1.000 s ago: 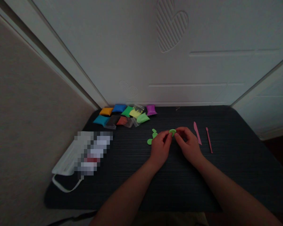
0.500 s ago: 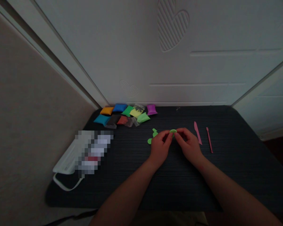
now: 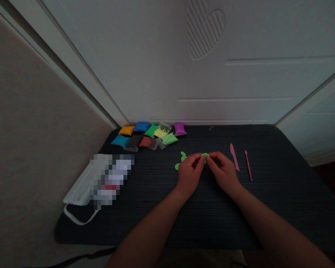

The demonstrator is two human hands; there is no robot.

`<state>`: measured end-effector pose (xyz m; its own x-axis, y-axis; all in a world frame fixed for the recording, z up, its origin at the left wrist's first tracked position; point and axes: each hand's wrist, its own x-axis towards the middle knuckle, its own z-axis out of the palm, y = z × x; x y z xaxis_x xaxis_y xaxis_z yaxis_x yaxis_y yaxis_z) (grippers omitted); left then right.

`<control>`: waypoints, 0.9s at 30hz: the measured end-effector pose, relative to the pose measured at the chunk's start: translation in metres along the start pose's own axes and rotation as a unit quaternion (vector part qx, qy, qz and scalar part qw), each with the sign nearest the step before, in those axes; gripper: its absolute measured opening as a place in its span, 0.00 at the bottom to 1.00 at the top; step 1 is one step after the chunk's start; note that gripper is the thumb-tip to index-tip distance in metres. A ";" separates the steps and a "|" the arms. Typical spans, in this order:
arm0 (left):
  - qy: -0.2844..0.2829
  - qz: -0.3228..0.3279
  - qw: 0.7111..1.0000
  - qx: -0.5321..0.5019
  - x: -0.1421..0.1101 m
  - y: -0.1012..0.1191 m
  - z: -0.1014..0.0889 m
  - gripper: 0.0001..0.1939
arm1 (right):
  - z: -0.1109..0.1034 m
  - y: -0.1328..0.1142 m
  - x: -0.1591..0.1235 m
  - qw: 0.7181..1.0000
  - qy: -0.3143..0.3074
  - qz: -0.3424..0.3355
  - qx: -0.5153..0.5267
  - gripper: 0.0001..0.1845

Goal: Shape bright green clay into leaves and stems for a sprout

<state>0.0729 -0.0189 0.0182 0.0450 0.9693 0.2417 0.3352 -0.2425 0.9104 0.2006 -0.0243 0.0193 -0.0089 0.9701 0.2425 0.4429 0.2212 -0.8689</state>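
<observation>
Between my two hands is a small flat disc of light green modelling clay [image 3: 205,155], pinched at its edges. My left hand [image 3: 189,172] grips its left side with thumb and fingertips. On the other side, my right hand [image 3: 222,169] pinches it the same way, the two thumbs close together. Several more light green clay pieces [image 3: 177,166] lie on the table just left of my left hand, partly hidden behind it. A pink plastic clay knife [image 3: 234,157] rests on the table right of my right hand, with a thin pink modelling stick [image 3: 248,165] beyond it.
Packets of coloured clay sit along the table's back left, among them an orange one [image 3: 126,130], a blue one [image 3: 142,127] and a purple one [image 3: 180,129]. A white face mask [image 3: 79,190] lies at the left beside a blurred item. A white panelled door [image 3: 145,56] stands behind the table.
Both hands keep their pinch on the green clay disc with hardly any movement. The whole view has shifted very slightly.
</observation>
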 end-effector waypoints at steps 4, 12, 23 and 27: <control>0.006 0.007 1.000 0.000 0.000 0.000 -0.001 0.10 | 0.000 -0.001 0.000 1.000 -0.003 -0.001 -0.001 0.08; 0.015 0.010 1.000 -0.001 0.000 0.001 -0.002 0.10 | 0.000 -0.002 -0.001 1.000 0.000 -0.008 -0.004 0.08; 0.014 0.032 0.999 0.001 0.000 0.002 -0.003 0.09 | 0.001 -0.002 0.000 1.000 -0.005 -0.014 -0.022 0.08; 0.007 0.043 0.999 -0.005 0.000 0.002 -0.004 0.09 | 0.001 -0.004 0.000 0.999 -0.012 -0.018 -0.033 0.08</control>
<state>0.0698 -0.0194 0.0216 0.0596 0.9443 0.3235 0.3217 -0.3250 0.8893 0.1985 -0.0250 0.0222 -0.0463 0.9640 0.2620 0.4998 0.2495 -0.8294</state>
